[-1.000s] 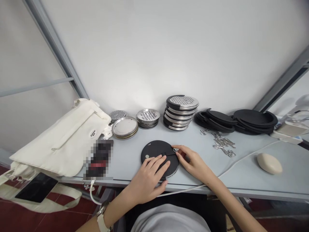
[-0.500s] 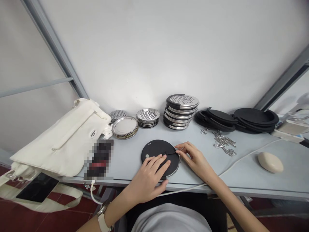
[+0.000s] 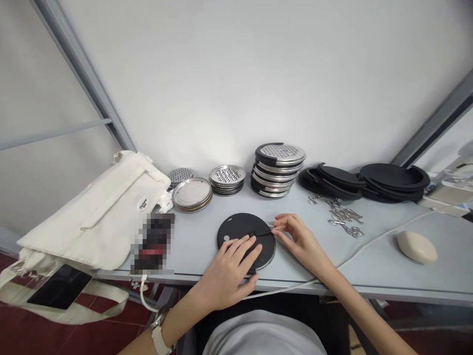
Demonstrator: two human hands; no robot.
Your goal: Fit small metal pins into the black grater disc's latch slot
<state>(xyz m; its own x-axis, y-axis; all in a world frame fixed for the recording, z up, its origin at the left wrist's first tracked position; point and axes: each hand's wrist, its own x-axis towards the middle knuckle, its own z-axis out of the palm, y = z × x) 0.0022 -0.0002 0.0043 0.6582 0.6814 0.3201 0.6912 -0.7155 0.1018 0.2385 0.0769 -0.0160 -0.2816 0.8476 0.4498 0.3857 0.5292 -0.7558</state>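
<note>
Black disc (image 3: 240, 224) is the thing to look at here, lying flat near the front edge of the surface (image 3: 199, 236), pretty much straight ahead of the person. It's round, so no real long axis, but a thin line runs from around its middle out to the right rim, and that's your direction marker.

Closest in is the left hand (image 3: 232, 268). It's spread out, not wrapped around anything, fingers lying over the near-left part of the disc with the tips around the middle, thumb off by the near rim. So the disc sits just ahead and to the right of that wrist, under the fingers.

The right hand (image 3: 297, 241) comes in from the other side, so for that one the disc is to its left. Thumb and finger are pinched on a small metal piece (image 3: 276, 228) right at the rim, where that line ends. Too tiny for me to tell whether it's hooked on. Both hands are basically at the disc, but only the right is at the end of the line.

Farther out to the right there's a loose pile of metal clips (image 3: 345, 214), well apart from the disc. Behind that, black round holders (image 3: 391, 180), and a rimmed grater stack (image 3: 279, 170) near the wall.
</note>
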